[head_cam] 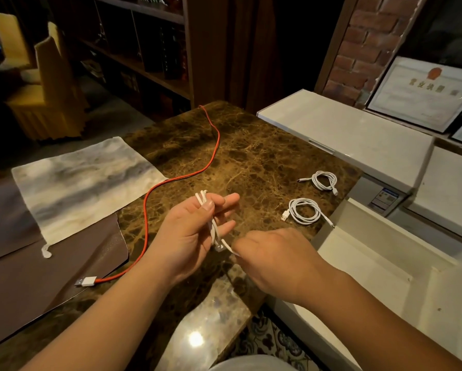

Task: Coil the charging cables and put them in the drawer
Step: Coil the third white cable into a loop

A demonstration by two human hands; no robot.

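Loops of white cable (211, 223) sit pinched in left hand (189, 231); right hand (272, 261) pinches its tail; keep wraps snug, tuck end.

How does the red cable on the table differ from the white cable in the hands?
The red cable lies stretched across the table, uncoiled; the white cable is looped around the left hand. No hand touches the red one; the right hand pinches the white one's end.

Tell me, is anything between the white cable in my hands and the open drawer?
Nothing visible. The cable is in the left hand; the right hand pinches its end. The drawer lies open just right.
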